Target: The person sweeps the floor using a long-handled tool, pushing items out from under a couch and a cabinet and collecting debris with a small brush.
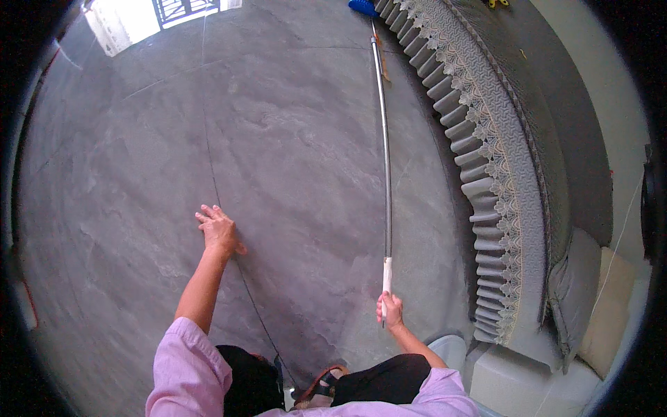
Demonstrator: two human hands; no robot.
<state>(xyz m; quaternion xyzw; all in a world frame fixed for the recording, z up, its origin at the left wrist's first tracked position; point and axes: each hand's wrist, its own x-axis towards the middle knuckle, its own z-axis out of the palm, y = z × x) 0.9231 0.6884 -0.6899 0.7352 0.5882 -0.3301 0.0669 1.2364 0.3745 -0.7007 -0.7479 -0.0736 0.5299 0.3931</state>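
My right hand (390, 308) is closed around the white grip of a long metal pole (386, 156). The pole stretches away from me over the grey floor, beside the pleated skirt of a sofa or bed cover. At its far end a blue head (363, 7), perhaps a mop or brush, touches or lies near the skirt's edge. An orange-brown strip (384, 62) lies along the pole near that end. My left hand (219, 229) is held out over the floor with its fingers spread, holding nothing.
On the right stands furniture under a grey quilted cover (526, 208) with lace trim and a ruffled skirt. Grey and beige cushions (573, 292) rest at its near end, by a white box-like piece (508, 375). A pale rounded plastic object (449, 352) is near my right forearm. Bright light enters at the far left.
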